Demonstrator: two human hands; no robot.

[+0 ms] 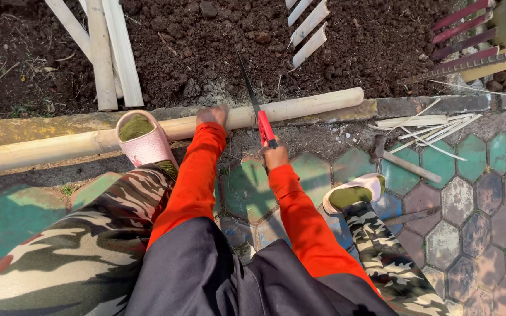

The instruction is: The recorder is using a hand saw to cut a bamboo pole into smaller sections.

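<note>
Our right hand (274, 155) is closed around the red handle of a narrow-bladed hand saw (255, 108), its blade crossing a long pale bamboo pole (300, 106). Our left hand (212, 114) presses down flat on the pole just beside the blade. The pole lies along the paving's edge at the soil, pinned by a pink sandal (142, 139). A slip of the blade could reach those near fingers. No containers appear.
</note>
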